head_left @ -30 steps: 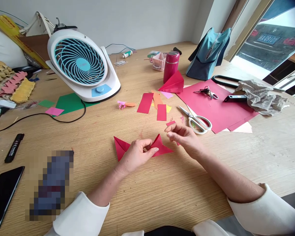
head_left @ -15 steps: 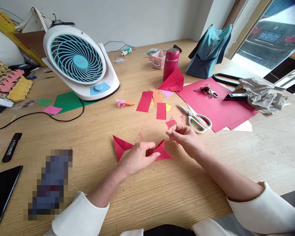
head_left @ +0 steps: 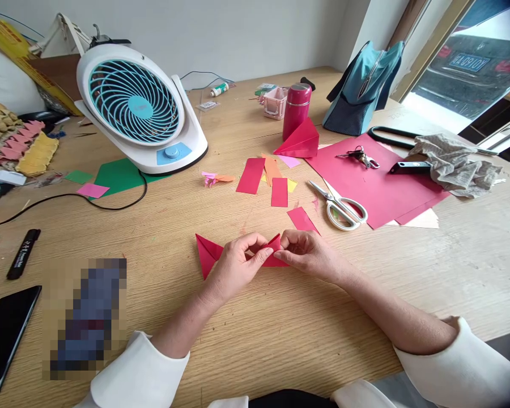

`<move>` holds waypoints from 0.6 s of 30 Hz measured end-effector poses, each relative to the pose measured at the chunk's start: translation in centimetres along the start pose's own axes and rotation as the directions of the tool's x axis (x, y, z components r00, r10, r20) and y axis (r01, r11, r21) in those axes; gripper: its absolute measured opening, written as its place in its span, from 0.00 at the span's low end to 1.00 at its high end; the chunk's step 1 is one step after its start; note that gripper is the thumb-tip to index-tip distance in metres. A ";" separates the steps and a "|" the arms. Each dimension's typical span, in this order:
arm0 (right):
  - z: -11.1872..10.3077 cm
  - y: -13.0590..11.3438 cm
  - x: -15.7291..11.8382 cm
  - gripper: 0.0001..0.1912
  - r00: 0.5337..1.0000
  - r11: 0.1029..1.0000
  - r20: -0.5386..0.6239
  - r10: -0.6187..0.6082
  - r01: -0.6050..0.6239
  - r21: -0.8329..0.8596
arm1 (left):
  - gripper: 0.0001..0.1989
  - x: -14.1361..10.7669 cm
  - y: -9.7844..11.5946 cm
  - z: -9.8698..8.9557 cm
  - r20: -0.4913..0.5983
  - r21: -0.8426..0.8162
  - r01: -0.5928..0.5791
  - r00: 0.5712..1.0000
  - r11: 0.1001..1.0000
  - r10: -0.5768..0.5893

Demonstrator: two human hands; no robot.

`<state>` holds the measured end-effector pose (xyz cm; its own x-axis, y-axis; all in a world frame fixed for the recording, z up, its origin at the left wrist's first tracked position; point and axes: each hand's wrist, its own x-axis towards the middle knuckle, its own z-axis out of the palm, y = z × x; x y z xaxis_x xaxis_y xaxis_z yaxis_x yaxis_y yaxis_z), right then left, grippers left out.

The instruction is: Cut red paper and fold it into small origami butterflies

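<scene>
A folded red paper [head_left: 273,243] is pinched between my two hands, just above the wooden table. My left hand [head_left: 244,258] has its thumb and fingers closed on the folded part. From the right, the fingertips of my right hand [head_left: 308,254] grip its edge, touching my left thumb. Another red folded piece with pointed corners [head_left: 207,253] shows left of my left hand; whether it joins the held paper is hidden. Beyond my right hand lies a red paper strip [head_left: 302,219], and white-handled scissors [head_left: 342,208] rest further right.
A fan [head_left: 140,107] stands at the back left. Red paper sheets [head_left: 357,175], keys [head_left: 361,156] and a cloth [head_left: 454,161] lie right. A red flask [head_left: 296,107] stands behind a folded paper cone [head_left: 301,141]. A marker [head_left: 23,254] and phone [head_left: 8,340] lie left.
My right hand has come down and left to the folded paper and now pinches its edge. My left hand has kept its grip, and the red strip behind is more exposed.
</scene>
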<state>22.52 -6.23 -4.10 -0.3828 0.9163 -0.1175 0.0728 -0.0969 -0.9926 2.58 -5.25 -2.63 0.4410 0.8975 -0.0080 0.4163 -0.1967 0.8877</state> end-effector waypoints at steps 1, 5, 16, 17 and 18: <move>0.1 0.0 0.0 0.18 1.000 1.000 -0.001 0.000 0.000 -0.004 | 0.10 0.0 0.0 0.0 0.001 -0.006 -0.006 1.000 1.000 0.006; 0.5 0.0 -0.2 0.14 0.999 0.998 -0.031 -0.010 0.008 -0.066 | 0.09 0.0 0.2 0.1 -0.007 -0.006 -0.013 1.000 1.000 0.013; 1.0 0.5 -0.2 0.13 0.997 0.999 -0.077 -0.008 0.005 -0.049 | 0.13 0.2 -0.4 0.5 -0.066 -0.136 0.106 0.991 0.985 -0.116; 1.0 0.6 -0.1 0.14 0.996 0.999 -0.092 0.000 -0.004 -0.044 | 0.13 0.2 -0.4 0.4 -0.072 -0.142 0.110 0.990 0.984 -0.121; 1.0 0.6 -0.1 0.15 0.995 0.999 -0.103 0.006 -0.010 -0.041 | 0.13 0.2 -0.5 0.3 -0.080 -0.150 0.107 0.990 0.983 -0.119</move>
<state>21.69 -6.72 -4.67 -0.2854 0.9509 -0.1197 0.1147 -0.0901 -0.9893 2.75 -5.10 -3.20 0.3231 0.9432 -0.0771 0.3369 -0.0385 0.9407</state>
